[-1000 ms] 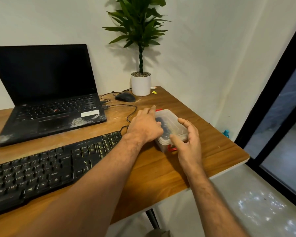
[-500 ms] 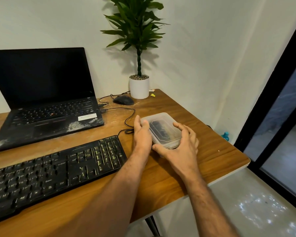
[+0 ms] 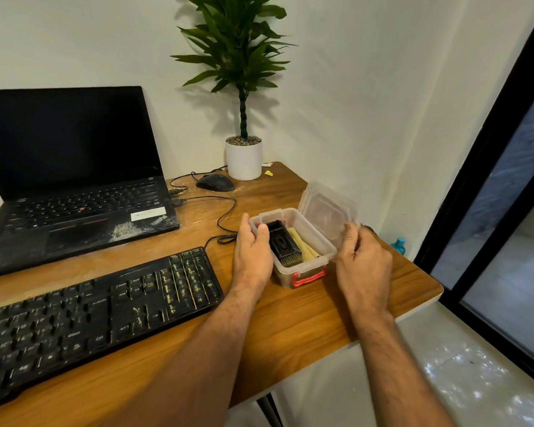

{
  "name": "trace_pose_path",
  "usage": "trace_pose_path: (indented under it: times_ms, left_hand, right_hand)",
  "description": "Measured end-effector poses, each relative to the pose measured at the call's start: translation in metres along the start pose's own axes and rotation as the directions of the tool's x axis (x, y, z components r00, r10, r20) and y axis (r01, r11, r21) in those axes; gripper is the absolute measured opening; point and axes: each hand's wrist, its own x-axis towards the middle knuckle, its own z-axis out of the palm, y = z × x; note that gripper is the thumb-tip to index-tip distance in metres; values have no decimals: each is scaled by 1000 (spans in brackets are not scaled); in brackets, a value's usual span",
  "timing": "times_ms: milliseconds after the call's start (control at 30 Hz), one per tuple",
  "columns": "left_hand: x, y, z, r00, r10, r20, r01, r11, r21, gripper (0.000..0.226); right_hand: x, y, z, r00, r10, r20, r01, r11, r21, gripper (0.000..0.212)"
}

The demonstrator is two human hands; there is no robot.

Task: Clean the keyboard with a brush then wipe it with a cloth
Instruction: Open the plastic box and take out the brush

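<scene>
A clear plastic box [image 3: 318,241] sits on the wooden surface [image 3: 290,318], just right of the black keyboard [image 3: 90,309]. The left hand [image 3: 253,251] has its grip closed on the box's left wall, thumb over the rim. The right hand [image 3: 364,260] pinches the raised clear lid [image 3: 327,211], tilted open to the right. Inside the box lie a black brush [image 3: 282,245] and a yellow cloth [image 3: 304,246], side by side. A laptop [image 3: 71,180] stands behind the keyboard.
</scene>
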Motion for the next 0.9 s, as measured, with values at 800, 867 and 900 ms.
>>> trace_pose_path:
  times_ms: [800,867,900]
  left_hand:
    - [-24,1,-13,996,81,37,-79,995,-56,47]
    - [-25,1,-14,995,80,60,-75,994,-82,48]
    - [-24,-1,-14,995,77,67,-71,994,-86,48]
  right_hand:
    - [8,15,1,974,228,-16,-215,938,272,20]
    - [5,7,-2,989,144,-40,-126,946,300,17]
    - [3,2,-3,994,97,-52,-77,951,300,17]
